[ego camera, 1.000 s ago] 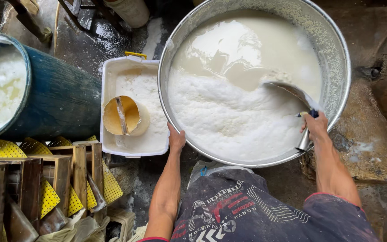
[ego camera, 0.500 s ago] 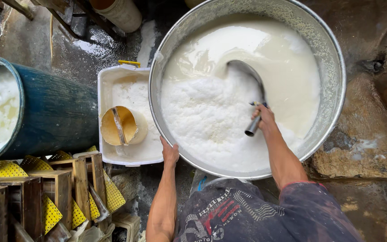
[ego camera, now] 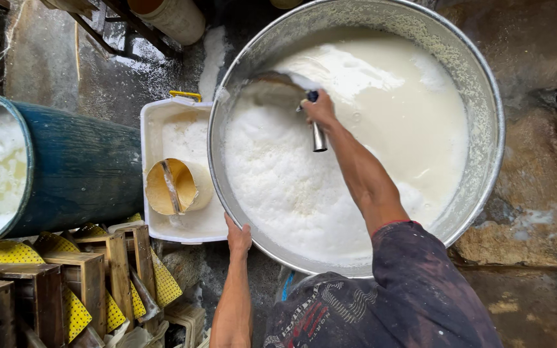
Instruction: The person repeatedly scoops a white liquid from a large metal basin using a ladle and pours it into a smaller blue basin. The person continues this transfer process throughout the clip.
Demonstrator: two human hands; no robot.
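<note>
Wet floor (ego camera: 85, 77) under all. Left hand (ego camera: 238, 237) grips the pan (ego camera: 491, 129) rim, steadying it; right hand (ego camera: 320, 111) clutches the ladle (ego camera: 278, 87), skimming foam (ego camera: 291, 187).

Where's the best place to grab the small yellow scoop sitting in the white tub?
Probably the bar across its mouth. The yellow scoop lies on its side in the white tub, mouth facing left and up, so come from above-left and hook fingers around the bar.

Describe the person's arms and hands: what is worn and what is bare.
Both arms are bare from the shoulder area down, lean and sinewy. The left hand and right hand wear no gloves, rings or watch. A dark, faded shirt with a printed chest design covers the torso; its short right sleeve has a thin red edge.
</note>
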